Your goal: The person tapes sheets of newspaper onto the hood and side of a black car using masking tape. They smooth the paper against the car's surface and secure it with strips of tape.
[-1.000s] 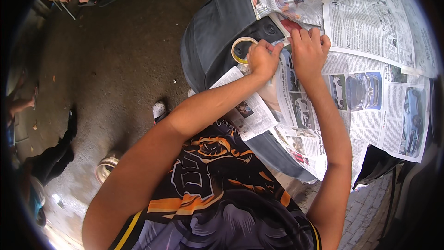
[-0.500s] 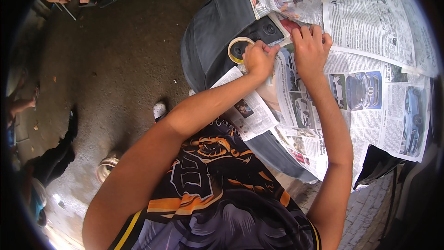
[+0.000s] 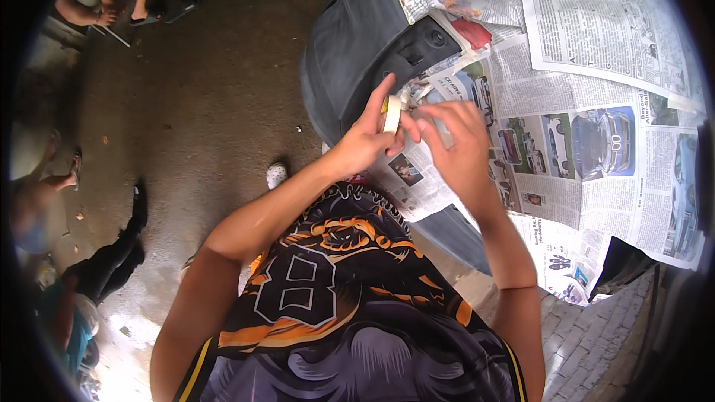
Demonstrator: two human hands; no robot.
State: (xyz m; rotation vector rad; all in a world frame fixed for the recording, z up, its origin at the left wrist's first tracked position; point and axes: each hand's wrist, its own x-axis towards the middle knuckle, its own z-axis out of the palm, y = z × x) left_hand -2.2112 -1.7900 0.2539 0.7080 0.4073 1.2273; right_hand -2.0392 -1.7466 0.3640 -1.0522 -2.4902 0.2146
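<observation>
Tape roll: drawn back toward my body from beside the dark recess, both my hands coming with it; it now stands tilted near the small newspaper sheet, held clear of the red patch
Left hand: curled round the roll and gripping it; one finger stretches out past the rim
Right hand: fingers bent, tips just beside the roll; I cannot tell whether they pinch the tape's end
Newspaper pages: overlapping across the right side already; I judge the larger part of the covering done
Small newspaper sheet: lies beyond my shirt, partly hidden by my hands; whether it is taped down I cannot tell
Red patch: uncovered between pages; a gap that seems left over
Grey panel: bare along its left side, the recess too; by my reckoning, the paper's border beside these is the unfinished part
</observation>
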